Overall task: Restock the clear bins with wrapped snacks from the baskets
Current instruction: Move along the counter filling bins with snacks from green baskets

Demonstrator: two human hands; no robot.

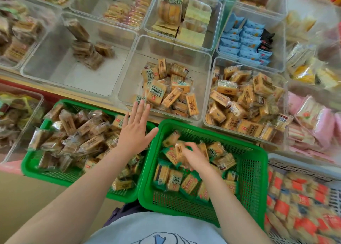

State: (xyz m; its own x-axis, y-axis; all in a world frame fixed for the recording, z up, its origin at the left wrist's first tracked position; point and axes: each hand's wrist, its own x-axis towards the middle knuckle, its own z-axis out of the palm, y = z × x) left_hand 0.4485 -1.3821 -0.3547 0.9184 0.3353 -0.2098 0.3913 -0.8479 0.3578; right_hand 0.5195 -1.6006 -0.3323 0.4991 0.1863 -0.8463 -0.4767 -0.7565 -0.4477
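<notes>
Head view, looking down over both arms. Left hand (pixel 135 127) hovered flat and released, fingers straight and spread, above the seam between the left green basket (pixel 55 175) and the right green basket (pixel 254 171), fingertips aimed at twelve o'clock toward the middle clear bin (pixel 129 74). Held nothing. Right hand (pixel 193 156) dipped into the right green basket, fingers curled round a yellow wrapped snack (pixel 180 149) near the top of the pile; blurred there, so hard to tell whether one packet or two.

At twelve o'clock from that basket, the middle clear bin, only part filled, its yellow packets (pixel 168 88) heaped toward its right side. At one o'clock, the right clear bin (pixel 214 114), far fuller with similar packets. At eleven o'clock, a nearly bare bin (pixel 36 66) holding a few brown packets (pixel 88 50), matching the brown-wrapped stock in the left green basket.

Risks from here, as a judgement: slick wrappers and a loose pinch, so a packet liable to slip on the lift and drop between basket and bin rim. Look-alike yellow packs in neighbouring bins, so easy to land the snack in the wrong one. Green-edged packets (pixel 190 184) mixed into the same basket, inviting a wrong pick.
</notes>
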